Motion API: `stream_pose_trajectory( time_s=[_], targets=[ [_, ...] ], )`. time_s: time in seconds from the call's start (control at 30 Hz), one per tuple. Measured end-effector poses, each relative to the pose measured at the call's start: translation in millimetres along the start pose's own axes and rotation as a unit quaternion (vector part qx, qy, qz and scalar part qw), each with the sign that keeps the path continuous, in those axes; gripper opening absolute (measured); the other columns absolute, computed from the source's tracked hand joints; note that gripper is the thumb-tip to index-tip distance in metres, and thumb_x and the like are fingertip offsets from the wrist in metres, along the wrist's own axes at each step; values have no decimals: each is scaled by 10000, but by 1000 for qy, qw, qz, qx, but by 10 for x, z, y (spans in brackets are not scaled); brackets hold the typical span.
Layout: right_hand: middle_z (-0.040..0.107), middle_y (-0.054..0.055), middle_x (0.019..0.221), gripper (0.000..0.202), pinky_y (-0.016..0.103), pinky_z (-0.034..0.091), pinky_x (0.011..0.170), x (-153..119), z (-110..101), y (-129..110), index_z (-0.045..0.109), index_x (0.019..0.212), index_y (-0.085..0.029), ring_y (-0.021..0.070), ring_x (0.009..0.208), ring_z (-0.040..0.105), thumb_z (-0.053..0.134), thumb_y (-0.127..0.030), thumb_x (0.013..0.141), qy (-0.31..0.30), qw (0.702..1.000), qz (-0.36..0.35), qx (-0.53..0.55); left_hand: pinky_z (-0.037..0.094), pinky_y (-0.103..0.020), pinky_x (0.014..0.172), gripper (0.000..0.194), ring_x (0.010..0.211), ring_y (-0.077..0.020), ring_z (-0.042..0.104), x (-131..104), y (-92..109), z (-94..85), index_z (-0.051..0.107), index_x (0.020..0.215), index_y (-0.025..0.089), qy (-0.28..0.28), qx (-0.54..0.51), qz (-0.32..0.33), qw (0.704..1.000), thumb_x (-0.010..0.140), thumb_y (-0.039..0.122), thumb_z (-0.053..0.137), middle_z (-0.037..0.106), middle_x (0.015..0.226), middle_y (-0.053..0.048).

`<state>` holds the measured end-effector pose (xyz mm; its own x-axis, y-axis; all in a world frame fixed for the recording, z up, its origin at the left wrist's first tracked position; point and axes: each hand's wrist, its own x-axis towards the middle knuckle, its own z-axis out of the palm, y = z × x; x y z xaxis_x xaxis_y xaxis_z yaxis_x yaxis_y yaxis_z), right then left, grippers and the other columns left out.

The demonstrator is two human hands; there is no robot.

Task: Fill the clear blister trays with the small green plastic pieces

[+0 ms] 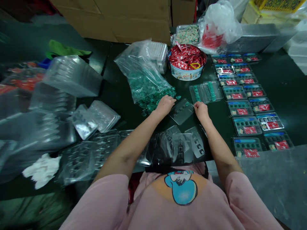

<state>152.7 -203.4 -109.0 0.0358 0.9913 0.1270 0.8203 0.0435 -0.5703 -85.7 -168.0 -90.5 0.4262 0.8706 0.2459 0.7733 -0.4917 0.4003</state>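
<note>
A clear plastic tray (181,111) with a row of small wells lies between my hands, one green piece (187,103) near its top. My left hand (166,104) is at the edge of a heap of green pieces (153,97) spilling from a clear bag (141,68); its fingers are bent together, and what they hold is too small to tell. The fingertips of my right hand (200,110) pinch the right edge of the tray. Just beyond, two clear trays (205,92) each hold a row of green pieces.
A round tin (186,74) of red packets stands behind. Filled trays (242,108) line the right side. Stacked clear trays (72,75) crowd the left, near a white cloth (42,170). Loose empty trays (181,148) lie at the near edge. Cardboard boxes (120,19) stand at the back.
</note>
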Motion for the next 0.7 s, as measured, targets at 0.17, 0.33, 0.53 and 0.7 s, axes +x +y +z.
stream_pose_trajectory(
  time_s=[0.17,0.33,0.53,0.7],
  targets=[
    [631,64,842,121,304,442,775,-15,3,-6,665,860,-186,190,776,571,561,-149,811,-2,1000,5,11,500,-317,871,329,906,-190,647,68,266,62,686,1158,185,58,-107,-104,987,841,211,605,692,1075,-79],
    [636,59,841,126,298,445,783,2,-1,8,666,870,-189,188,785,575,568,-138,808,-16,1000,1,14,506,-343,962,298,981,-207,663,105,428,185,739,1056,181,3,-94,-96,991,810,149,575,690,1134,-83],
    [641,62,860,148,290,443,789,13,-1,33,671,889,-174,179,785,571,555,-125,812,-24,999,-6,22,487,-331,1008,367,1073,-195,652,82,406,190,742,1062,218,-44,-95,-42,994,862,111,454,719,1121,-49],
    [635,69,871,170,293,444,793,3,4,37,673,898,-165,178,792,564,534,-120,812,-20,999,-10,34,500,-338,924,213,952,-222,670,125,410,231,757,963,216,-31,-115,-44,992,791,155,648,736,984,-63]
  ],
)
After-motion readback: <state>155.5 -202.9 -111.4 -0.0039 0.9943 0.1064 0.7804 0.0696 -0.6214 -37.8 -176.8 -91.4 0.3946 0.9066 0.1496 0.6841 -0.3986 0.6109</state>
